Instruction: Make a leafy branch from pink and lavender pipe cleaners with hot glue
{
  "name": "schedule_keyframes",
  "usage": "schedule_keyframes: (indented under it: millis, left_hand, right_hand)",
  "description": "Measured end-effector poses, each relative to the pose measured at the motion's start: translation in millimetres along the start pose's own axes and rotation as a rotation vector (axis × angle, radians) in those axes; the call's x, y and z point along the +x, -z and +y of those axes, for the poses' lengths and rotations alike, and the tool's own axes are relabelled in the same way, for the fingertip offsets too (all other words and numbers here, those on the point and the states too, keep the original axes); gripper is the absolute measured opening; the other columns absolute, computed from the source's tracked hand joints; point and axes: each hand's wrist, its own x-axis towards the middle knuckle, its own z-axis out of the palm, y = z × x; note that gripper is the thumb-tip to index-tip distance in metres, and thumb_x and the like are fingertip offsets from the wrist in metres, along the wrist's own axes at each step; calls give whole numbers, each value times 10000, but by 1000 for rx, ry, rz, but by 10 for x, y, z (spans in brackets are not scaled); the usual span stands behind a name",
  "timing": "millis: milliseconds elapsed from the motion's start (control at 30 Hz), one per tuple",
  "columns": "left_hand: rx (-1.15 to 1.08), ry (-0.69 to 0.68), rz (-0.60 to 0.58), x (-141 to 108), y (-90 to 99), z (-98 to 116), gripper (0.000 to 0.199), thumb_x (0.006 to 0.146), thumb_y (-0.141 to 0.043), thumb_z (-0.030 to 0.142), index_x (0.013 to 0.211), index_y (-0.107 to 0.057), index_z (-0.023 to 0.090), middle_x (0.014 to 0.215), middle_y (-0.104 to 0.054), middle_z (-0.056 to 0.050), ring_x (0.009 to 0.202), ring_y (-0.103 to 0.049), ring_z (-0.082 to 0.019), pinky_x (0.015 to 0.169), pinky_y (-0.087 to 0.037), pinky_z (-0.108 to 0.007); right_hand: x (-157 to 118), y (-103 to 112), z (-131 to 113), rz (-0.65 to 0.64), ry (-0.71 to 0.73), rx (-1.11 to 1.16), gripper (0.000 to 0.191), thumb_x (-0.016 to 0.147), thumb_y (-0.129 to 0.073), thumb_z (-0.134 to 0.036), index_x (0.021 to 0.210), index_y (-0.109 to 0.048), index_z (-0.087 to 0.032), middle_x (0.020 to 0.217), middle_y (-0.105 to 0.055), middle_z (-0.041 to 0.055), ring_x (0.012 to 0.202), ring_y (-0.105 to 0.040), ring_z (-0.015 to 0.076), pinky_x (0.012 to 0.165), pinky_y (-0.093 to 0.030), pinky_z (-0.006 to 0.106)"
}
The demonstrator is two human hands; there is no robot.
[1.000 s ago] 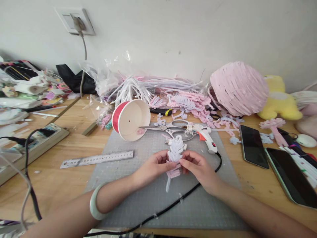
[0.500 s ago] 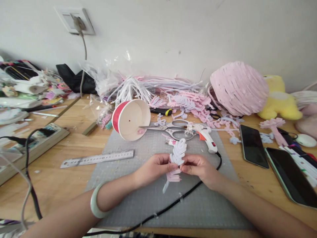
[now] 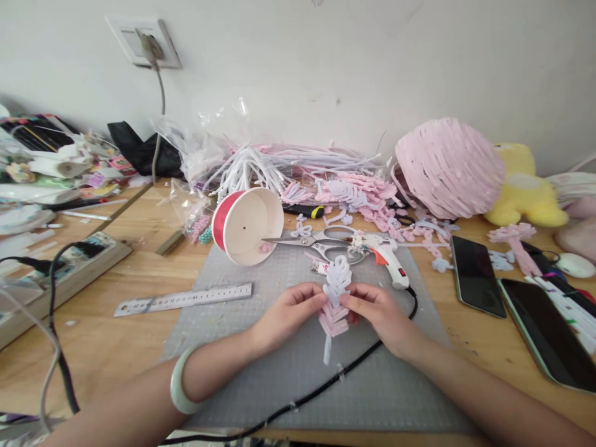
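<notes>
Between both hands is a feather-shaped pipe-cleaner leaf (image 3: pixel 336 292), white at its looped top and pink lower down, with a short pale stem pointing toward me. My left hand (image 3: pixel 298 308) pinches its left edge between thumb and fingers. On the other edge, my right hand (image 3: pixel 372 309) grips with the thumb in front and fingers partly hidden behind. Just beyond the leaf lie a small white lighter (image 3: pixel 319 267), mostly covered, metal scissors (image 3: pixel 316 244) and a white glue gun (image 3: pixel 392 264) with an orange trigger.
A grey cutting mat (image 3: pixel 261 385) lies under my hands, crossed by a black cable (image 3: pixel 321 389). A steel ruler (image 3: pixel 184 299) and a tipped paper bowl (image 3: pixel 254 226) are to the left. Two phones (image 3: pixel 477 276) lie right. Pipe cleaners (image 3: pixel 251 171) are heaped behind, beside a pink wrapped ball (image 3: pixel 449 167).
The leaf has turned so its face shows flatter and its pink lower part is more visible. Its stem has swung right, and my fingers have shifted along its edges.
</notes>
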Motion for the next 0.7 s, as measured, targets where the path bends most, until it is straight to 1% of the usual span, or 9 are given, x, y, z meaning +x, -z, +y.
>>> schedule_keyframes:
  millis: [67, 133, 233, 300, 400, 533, 700]
  left_hand:
    - [-52, -6, 14, 9, 21, -12, 309, 751, -660, 430, 717, -611, 127, 688, -582, -1, 667, -495, -112, 679, -374, -227]
    - [-84, 9, 0, 12, 31, -12, 291, 738, -678, 409, 728, -612, 126, 691, -579, -3, 664, -491, -112, 672, -368, -229]
    - [-69, 19, -30, -1, 24, 11, 263, 735, -688, 378, 740, -610, 127, 691, -569, 5, 660, -480, -104, 667, -355, -226]
    - [-55, 16, -40, -11, 15, 29, 256, 737, -685, 372, 739, -606, 129, 693, -563, 10, 661, -471, -101, 668, -349, -225]
    - [-40, 5, -38, -18, 10, 39, 258, 738, -680, 378, 728, -598, 133, 686, -555, 14, 656, -463, -103, 664, -344, -229]
    - [-44, 2, -51, -21, 13, 26, 240, 745, -675, 364, 747, -603, 136, 712, -569, 9, 677, -477, -110, 683, -351, -235]
    - [-72, -5, -65, -38, 10, 16, 214, 755, -678, 338, 762, -603, 137, 726, -574, 8, 701, -489, -111, 696, -352, -232]
  right_hand:
    - [5, 11, -15, -3, -19, 39, 240, 696, -675, -397, 680, -625, -162, 588, -543, -25, 554, -461, 94, 552, -362, 239]
    - [3, 13, -23, -25, -30, 70, 226, 690, -680, -378, 682, -631, -157, 594, -552, -21, 549, -461, 92, 546, -359, 239]
    - [-11, 1, -18, -63, -35, 84, 210, 689, -682, -359, 686, -635, -155, 611, -566, -19, 544, -462, 87, 536, -359, 234]
    - [-20, -10, -11, -59, -28, 82, 213, 697, -675, -366, 696, -634, -157, 628, -580, -18, 560, -477, 92, 543, -367, 232]
    - [-25, -22, -8, -42, -19, 58, 236, 714, -660, -397, 715, -638, -162, 658, -607, -13, 605, -510, 106, 584, -389, 239]
    - [-25, -33, -22, -59, -2, -13, 248, 705, -668, -417, 729, -662, -170, 699, -637, -6, 656, -537, 126, 639, -403, 254]
    - [-40, -48, -44, -20, 21, -58, 255, 683, -672, -428, 670, -648, -174, 637, -601, -20, 616, -510, 119, 601, -390, 244]
